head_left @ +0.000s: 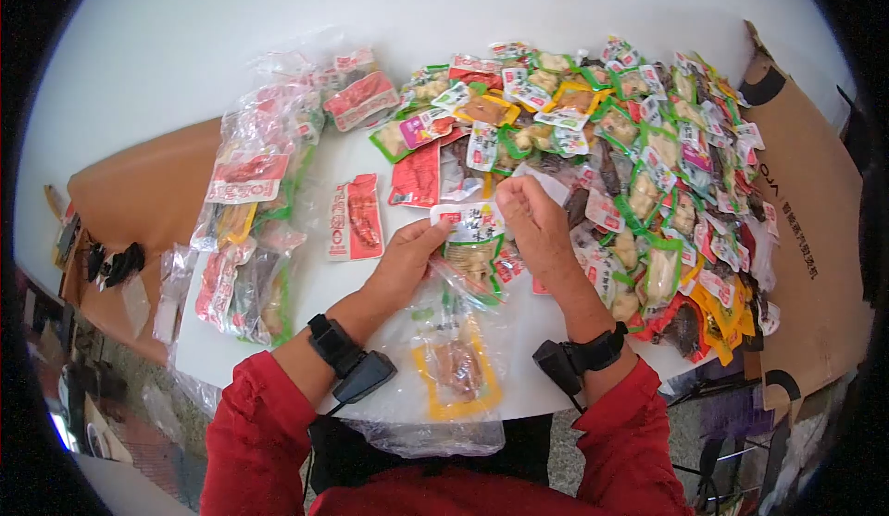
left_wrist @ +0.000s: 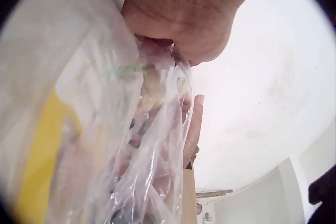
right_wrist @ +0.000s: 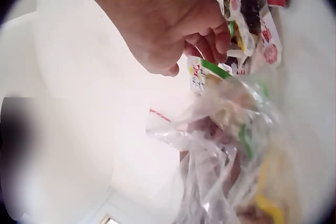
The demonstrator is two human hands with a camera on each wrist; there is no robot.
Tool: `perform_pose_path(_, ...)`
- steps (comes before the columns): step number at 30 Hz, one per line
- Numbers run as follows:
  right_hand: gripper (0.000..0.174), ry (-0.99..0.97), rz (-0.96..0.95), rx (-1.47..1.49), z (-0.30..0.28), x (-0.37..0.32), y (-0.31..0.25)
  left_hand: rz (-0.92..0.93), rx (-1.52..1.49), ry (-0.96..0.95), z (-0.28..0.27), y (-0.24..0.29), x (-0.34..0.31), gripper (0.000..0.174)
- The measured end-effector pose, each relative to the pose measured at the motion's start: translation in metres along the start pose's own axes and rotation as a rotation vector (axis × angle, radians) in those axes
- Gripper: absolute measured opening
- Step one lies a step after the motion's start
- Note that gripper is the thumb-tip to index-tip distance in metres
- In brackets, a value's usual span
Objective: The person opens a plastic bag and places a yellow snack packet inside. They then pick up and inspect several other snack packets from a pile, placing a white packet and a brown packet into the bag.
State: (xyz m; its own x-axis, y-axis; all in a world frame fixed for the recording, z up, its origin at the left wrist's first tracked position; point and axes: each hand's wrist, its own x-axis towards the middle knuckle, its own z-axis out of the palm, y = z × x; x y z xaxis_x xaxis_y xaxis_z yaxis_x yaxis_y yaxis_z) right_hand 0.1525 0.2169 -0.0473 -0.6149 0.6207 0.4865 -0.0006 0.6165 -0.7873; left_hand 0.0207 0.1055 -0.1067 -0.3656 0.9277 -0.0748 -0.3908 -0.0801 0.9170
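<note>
My left hand point(head_left: 407, 252) grips the mouth of a clear plastic bag point(left_wrist: 157, 182), its thumb at the left edge of a food packet point(head_left: 474, 255). That packet has a white printed header and a green border, and its lower part is inside the bag. A yellow-edged packet point(head_left: 457, 374) lies lower in the same bag, near the table's front edge. My right hand point(head_left: 537, 224) is at the packet's upper right corner. Its fingers point(right_wrist: 210, 48) bend loosely, thumb apart from them, close over the packet's header; no item shows between them.
A big heap of mixed food packets point(head_left: 639, 159) covers the table's right side. Filled clear bags point(head_left: 255, 178) line the left, with a single red packet point(head_left: 356, 218) beside them. Cardboard point(head_left: 815, 229) stands at the right edge; a brown board point(head_left: 139, 210) is at the left.
</note>
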Motion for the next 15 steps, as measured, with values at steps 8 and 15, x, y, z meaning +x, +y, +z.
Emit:
perform_pose_path(8, 0.024, -0.247, 0.281, 0.462, 0.017, -0.014, 0.008, 0.044, 0.012, 0.048, -0.002, 0.004, -0.002, 0.029)
perform_pose_path(15, 0.023, -0.166, 0.298, 0.537, 0.017, -0.017, 0.028, 0.057, -0.002, -0.037, -0.004, 0.001, -0.001, 0.028)
